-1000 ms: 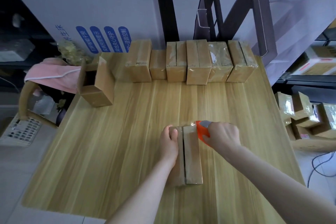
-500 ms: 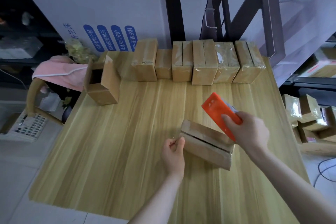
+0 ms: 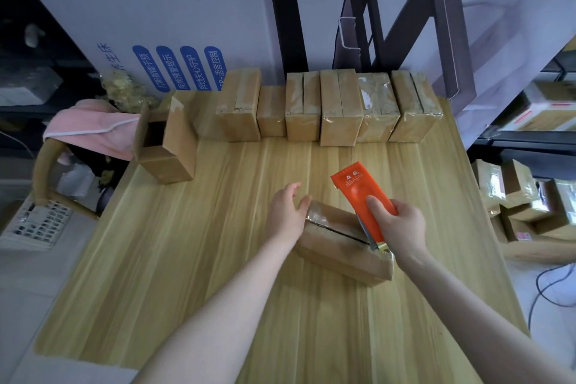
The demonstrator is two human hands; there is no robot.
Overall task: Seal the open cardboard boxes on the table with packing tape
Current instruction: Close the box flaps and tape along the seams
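While my right hand (image 3: pixel 402 227) is closed round the orange tape dispenser (image 3: pixel 363 196), thumb pressed on its face, its blade end sits down at the right end of the box (image 3: pixel 339 243) in the lower middle of the frame. That box lies slantwise on the table (image 3: pixel 187 259), its seam running from upper left to lower right, with shiny tape already wrapped over its left end. My left hand (image 3: pixel 288 212) lies loosely open there, fingers spread, palm against that end, gripping nothing. As I judge it, the step in hand is finishing the strip at the right end. To do it well I should press the left palm down firmly so the box cannot swivel, keep the dispenser low against the cardboard, and tear cleanly over the edge. One open box (image 3: pixel 165 146) waits at the upper left; the sealed boxes (image 3: pixel 327 103) stand in a row along the top.
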